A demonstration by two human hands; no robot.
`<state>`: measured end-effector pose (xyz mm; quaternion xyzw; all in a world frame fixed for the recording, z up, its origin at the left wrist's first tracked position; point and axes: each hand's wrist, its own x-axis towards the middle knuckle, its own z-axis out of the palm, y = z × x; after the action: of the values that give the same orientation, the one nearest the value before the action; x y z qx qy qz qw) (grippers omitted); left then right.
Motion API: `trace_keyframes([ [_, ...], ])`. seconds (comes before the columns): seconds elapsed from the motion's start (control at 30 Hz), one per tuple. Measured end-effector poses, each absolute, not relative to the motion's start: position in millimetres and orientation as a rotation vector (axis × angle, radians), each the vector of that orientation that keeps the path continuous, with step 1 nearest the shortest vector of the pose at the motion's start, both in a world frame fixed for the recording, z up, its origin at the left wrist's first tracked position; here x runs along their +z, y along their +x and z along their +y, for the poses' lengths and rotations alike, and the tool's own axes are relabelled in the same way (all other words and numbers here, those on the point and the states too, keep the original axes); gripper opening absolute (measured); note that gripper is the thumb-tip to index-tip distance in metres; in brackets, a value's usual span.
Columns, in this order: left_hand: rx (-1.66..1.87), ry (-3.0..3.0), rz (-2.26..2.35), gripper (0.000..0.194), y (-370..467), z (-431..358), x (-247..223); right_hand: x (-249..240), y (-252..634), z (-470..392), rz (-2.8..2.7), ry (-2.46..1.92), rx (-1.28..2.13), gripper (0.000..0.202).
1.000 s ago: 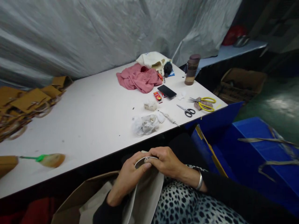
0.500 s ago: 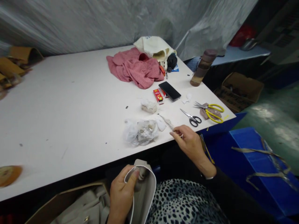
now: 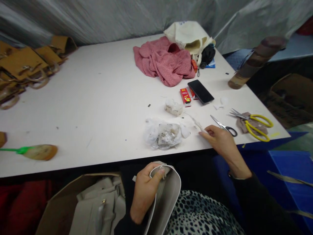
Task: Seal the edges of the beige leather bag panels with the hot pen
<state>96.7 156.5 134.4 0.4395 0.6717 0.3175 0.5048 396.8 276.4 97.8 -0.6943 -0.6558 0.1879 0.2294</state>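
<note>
My left hand (image 3: 146, 189) is closed on the rim of a pale grey handbag (image 3: 168, 199), its thumb inside the opening. The bag is held at my lap, mouth up, below the table edge. My right hand (image 3: 221, 142) pinches the near end of a thin whitish strip (image 3: 195, 122) just over the table's front edge. To the left of that hand lies a crumpled clear plastic bag (image 3: 166, 135) with whitish pieces in it. A smaller whitish wrapped lump (image 3: 173, 107) sits behind it. Black-handled scissors (image 3: 223, 125) lie just right of the fingers.
Yellow-handled scissors (image 3: 254, 125) rest on a brown cloth piece. Farther back are a phone (image 3: 201, 92), a small red box (image 3: 185, 97), pink cloth (image 3: 166, 62) and a bottle (image 3: 254, 63). Brown handbags (image 3: 26, 63) stand at left. A carton (image 3: 58, 202) holds grey bags below.
The view has swung left, so the table things sit farther right and more brown handbags show. Both hands keep their holds, with little movement relative to the table.
</note>
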Motion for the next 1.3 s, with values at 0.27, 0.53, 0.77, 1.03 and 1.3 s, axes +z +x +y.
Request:
trace_keyframes([
  [0.27, 0.842, 1.159, 1.579, 0.021, 100.4, 159.5, 132.8, 126.9, 369.2, 262.7, -1.003, -1.273, 1.142, 0.023],
  [0.53, 0.849, 1.171, 1.712, 0.020, 103.2, 161.0, 132.0, 129.6, 311.9, 252.1, -1.044, -1.135, 1.126, 0.014],
  [0.77, 0.821, 1.095, 1.758, 0.024, 99.7, 165.5, 131.7, 123.6, 306.5, 249.2, -1.161, -1.149, 1.107, 0.014],
  [1.03, 0.809, 1.075, 1.758, 0.029, 100.0, 165.4, 126.2, 139.8, 330.2, 253.7, -1.219, -1.169, 0.670, 0.018],
  [1.3, 0.794, 1.065, 1.734, 0.032, 96.2, 165.5, 119.1, 114.3, 367.0, 291.7, -1.806, -1.625, 0.840, 0.023],
])
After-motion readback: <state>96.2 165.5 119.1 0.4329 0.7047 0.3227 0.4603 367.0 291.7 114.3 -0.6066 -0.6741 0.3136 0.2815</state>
